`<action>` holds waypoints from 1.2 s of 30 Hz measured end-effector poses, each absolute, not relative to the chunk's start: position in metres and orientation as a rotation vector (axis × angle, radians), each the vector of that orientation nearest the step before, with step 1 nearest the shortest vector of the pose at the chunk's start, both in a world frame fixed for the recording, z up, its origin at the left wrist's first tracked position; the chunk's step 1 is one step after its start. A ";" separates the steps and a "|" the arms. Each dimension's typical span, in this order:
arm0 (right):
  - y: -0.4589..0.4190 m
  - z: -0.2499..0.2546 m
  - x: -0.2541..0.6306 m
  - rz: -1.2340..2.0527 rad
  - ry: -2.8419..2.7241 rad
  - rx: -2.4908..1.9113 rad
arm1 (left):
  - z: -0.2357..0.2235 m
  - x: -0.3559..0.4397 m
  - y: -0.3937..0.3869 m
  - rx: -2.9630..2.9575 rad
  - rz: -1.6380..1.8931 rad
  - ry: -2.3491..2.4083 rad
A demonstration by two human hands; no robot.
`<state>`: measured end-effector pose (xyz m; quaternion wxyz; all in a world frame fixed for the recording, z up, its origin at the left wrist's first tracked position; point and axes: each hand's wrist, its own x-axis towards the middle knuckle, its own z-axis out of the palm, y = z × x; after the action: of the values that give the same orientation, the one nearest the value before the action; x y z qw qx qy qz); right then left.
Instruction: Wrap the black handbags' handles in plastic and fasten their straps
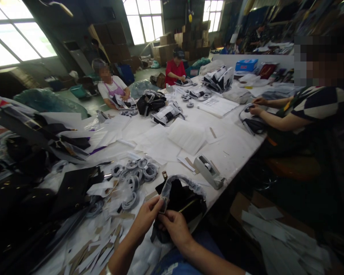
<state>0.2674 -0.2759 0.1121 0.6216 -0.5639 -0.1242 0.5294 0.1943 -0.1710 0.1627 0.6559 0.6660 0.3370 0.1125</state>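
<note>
A black handbag (186,200) with a gold-coloured zip lies at the near edge of the table, in front of me. Its arched handle (186,179) is wrapped in clear plastic. My left hand (148,214) pinches the near end of this wrapped handle by its metal ring. Just below and to the right, my right hand (175,228) is closed with thumb and finger on the bag at the same handle end. The exact bit between the fingertips is too small to make out. A grey tape dispenser (208,172) stands beyond the bag, to the right.
Wrapped coiled straps (140,172) lie left of the bag, near paper and card strips (100,244). Black bags (77,187) are piled at the left. White sheets (186,135) cover mid-table. A co-worker (304,103) sits at right; others work across the table. A box of strips (275,229) stands lower right.
</note>
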 end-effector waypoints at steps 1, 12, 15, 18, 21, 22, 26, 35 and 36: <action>-0.276 0.112 0.266 1.222 -0.281 -1.261 | 0.162 0.196 -0.170 1.512 0.263 0.779; -0.282 0.114 0.270 1.151 -0.216 -1.213 | 0.131 0.169 -0.202 1.493 0.453 1.041; -0.282 0.108 0.264 1.201 -0.274 -1.267 | 0.128 0.166 -0.202 1.457 0.474 1.077; -0.280 0.099 0.258 1.284 -0.347 -1.316 | 0.126 0.162 -0.195 1.431 0.464 1.054; -0.277 0.095 0.257 1.286 -0.418 -1.368 | 0.119 0.154 -0.194 1.410 0.448 1.030; -0.276 0.096 0.259 1.263 -0.436 -1.393 | 0.115 0.150 -0.196 1.405 0.447 1.030; -0.276 0.102 0.264 1.172 -0.476 -1.468 | 0.103 0.132 -0.207 1.392 0.449 1.062; -0.276 0.104 0.264 1.113 -0.518 -1.516 | 0.149 0.184 -0.165 1.529 0.445 0.990; -0.275 0.105 0.265 1.105 -0.517 -1.512 | 0.152 0.193 -0.162 1.556 0.419 0.961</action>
<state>0.2646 -0.2753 0.1055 0.5642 -0.6425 -0.2195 0.4698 0.1935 -0.1619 0.1525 0.5914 0.6687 0.4131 0.1803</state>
